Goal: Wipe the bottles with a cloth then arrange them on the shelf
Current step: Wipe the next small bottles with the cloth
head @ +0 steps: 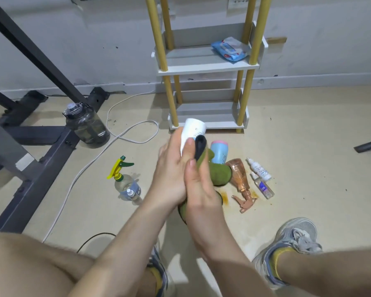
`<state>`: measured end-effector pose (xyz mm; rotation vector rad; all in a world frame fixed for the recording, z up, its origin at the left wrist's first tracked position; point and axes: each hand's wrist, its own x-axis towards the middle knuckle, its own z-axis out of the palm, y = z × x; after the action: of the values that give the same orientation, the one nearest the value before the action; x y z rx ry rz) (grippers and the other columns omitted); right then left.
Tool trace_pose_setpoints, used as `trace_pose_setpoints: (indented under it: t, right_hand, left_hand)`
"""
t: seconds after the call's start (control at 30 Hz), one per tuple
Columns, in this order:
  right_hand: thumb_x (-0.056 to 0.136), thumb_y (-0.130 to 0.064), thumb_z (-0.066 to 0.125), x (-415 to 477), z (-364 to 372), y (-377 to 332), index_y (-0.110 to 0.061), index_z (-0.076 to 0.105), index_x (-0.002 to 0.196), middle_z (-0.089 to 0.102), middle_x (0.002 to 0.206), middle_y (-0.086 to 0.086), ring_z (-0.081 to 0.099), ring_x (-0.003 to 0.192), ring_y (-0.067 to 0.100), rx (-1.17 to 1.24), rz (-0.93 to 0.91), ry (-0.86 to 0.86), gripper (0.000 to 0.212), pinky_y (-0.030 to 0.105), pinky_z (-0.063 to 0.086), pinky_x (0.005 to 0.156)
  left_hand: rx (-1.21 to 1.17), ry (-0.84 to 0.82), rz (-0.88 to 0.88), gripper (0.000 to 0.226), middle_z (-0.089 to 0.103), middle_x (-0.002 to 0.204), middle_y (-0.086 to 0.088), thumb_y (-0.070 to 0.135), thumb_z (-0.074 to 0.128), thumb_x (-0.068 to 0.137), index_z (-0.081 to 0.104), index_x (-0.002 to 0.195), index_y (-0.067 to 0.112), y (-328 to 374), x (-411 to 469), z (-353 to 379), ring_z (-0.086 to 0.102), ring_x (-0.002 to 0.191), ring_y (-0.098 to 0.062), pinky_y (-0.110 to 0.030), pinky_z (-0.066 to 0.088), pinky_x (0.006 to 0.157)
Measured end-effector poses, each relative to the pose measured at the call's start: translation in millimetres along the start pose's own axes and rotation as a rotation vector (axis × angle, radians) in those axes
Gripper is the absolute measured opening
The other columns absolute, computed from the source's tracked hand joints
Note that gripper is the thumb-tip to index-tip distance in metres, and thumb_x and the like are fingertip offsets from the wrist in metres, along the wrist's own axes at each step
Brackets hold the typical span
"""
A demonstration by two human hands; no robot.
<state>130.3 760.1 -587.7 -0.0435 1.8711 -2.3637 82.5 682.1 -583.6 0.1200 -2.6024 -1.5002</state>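
1. A white shelf (pixel 206 65) with yellow poles stands by the wall.
2. A dark metal frame (pixel 41 146) fills the left side of the floor.
3. A big dark water jug (pixel 88 125) stands just beside the frame.
4. The left hand (pixel 171 174) is curled round a white bottle (pixel 192 130), held up in front of the shelf's bottom board.
5. The right hand (pixel 201 198) grips a green cloth (pixel 220 172) against the low part of that bottle.
6. A brown spray bottle (pixel 239 174) lies on its side on the floor, right of the cloth.
7. A clear spray bottle (pixel 124 181) with a yellow and green top stands left of the hands.
8. A blue and pink bottle (pixel 220 152) is on the floor behind the cloth.
9. A blue pack of wipes (pixel 230 48) lies on the shelf's upper board.
10. Two small spray bottles (pixel 259 169) lie side by side, right of the brown one.
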Motion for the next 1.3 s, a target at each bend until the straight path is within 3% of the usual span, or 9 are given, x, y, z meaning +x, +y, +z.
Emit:
trace_pose_setpoints:
  t: [0.1,0.23,0.43,0.6,0.7,0.83,1.0,1.17,1.3]
  right_hand:
    - [0.086,-0.072,0.043,16,-14,0,-0.028,0.042,0.146,0.06,0.137,-0.001,0.061,0.121,0.014,0.143,0.098,0.159,0.074,0.04,0.047,0.107]
    - [0.103,-0.048,0.041,30,-45,-17,-0.01,0.063,0.087,0.067,0.068,0.003,0.066,0.064,0.017,0.496,0.242,0.293,0.047,0.028,0.052,0.062]
    - [0.099,-0.024,0.057,17,-8,2,-0.017,0.051,0.134,0.072,0.109,0.006,0.071,0.099,0.019,0.185,0.231,0.214,0.036,0.045,0.055,0.094]
    - [0.1,-0.019,0.056,24,-34,-10,-0.012,0.059,0.122,0.071,0.1,0.017,0.07,0.084,0.029,0.486,0.195,0.24,0.024,0.036,0.06,0.07]
    - [0.102,-0.029,0.052,22,-35,-8,-0.006,0.061,0.12,0.07,0.112,0.024,0.07,0.103,0.036,0.365,0.198,0.167,0.03,0.044,0.057,0.089]
    - [0.104,-0.024,0.049,20,-33,-6,-0.016,0.067,0.115,0.076,0.1,0.008,0.072,0.095,0.022,0.011,0.124,0.072,0.022,0.041,0.056,0.09]
    - [0.095,-0.043,0.05,16,-27,-10,-0.03,0.072,0.115,0.075,0.096,-0.005,0.068,0.096,0.012,-0.218,-0.052,-0.08,0.033,0.031,0.054,0.087]
    - [0.098,-0.01,0.058,21,-27,-11,-0.025,0.075,0.108,0.075,0.112,-0.002,0.069,0.107,0.011,0.028,-0.015,0.0,0.025,0.027,0.051,0.094]
    - [0.087,-0.007,0.072,29,-31,-12,-0.025,0.064,0.126,0.072,0.111,0.002,0.071,0.097,0.013,0.132,-0.115,0.185,0.044,0.031,0.055,0.09]
  left_hand:
    - [0.053,-0.047,0.143,0.044,0.054,0.13,0.017,0.035,0.048,0.1,0.043,0.143,0.03,2,-26,11,0.046,0.124,-0.008,-0.02,0.036,0.104]
    - [0.102,-0.16,0.191,0.052,0.037,0.122,0.037,0.037,0.039,0.093,0.029,0.143,0.044,5,-47,28,0.03,0.113,0.013,0.003,0.015,0.094]
    - [0.274,0.038,0.134,0.055,0.059,0.119,0.015,0.019,0.062,0.089,0.051,0.14,0.034,-6,-16,14,0.044,0.101,-0.013,-0.005,0.029,0.085]
    - [-0.252,-0.219,0.006,0.043,0.073,0.098,0.008,0.029,0.063,0.081,0.067,0.124,0.035,-3,-29,13,0.062,0.078,0.002,-0.021,0.05,0.076]
    - [-0.048,-0.092,0.082,0.051,0.055,0.113,0.019,0.038,0.056,0.085,0.055,0.135,0.028,-5,-29,17,0.054,0.111,-0.004,-0.017,0.04,0.098]
    - [0.096,-0.007,0.006,0.042,0.054,0.112,0.009,0.04,0.051,0.092,0.046,0.132,0.028,-9,-22,12,0.05,0.099,-0.007,-0.002,0.035,0.078]
    - [-0.337,0.019,-0.268,0.035,0.07,0.092,0.006,0.026,0.058,0.08,0.057,0.112,0.041,-12,-6,-1,0.062,0.069,-0.013,-0.025,0.042,0.055]
    - [-0.487,-0.09,-0.168,0.047,0.069,0.094,0.005,0.005,0.057,0.088,0.052,0.128,0.029,0,-14,1,0.06,0.064,-0.002,-0.03,0.045,0.045]
    - [-0.905,-0.326,-0.177,0.049,0.072,0.106,-0.008,-0.006,0.044,0.088,0.055,0.134,0.005,10,-20,-6,0.071,0.092,-0.019,-0.027,0.057,0.077]
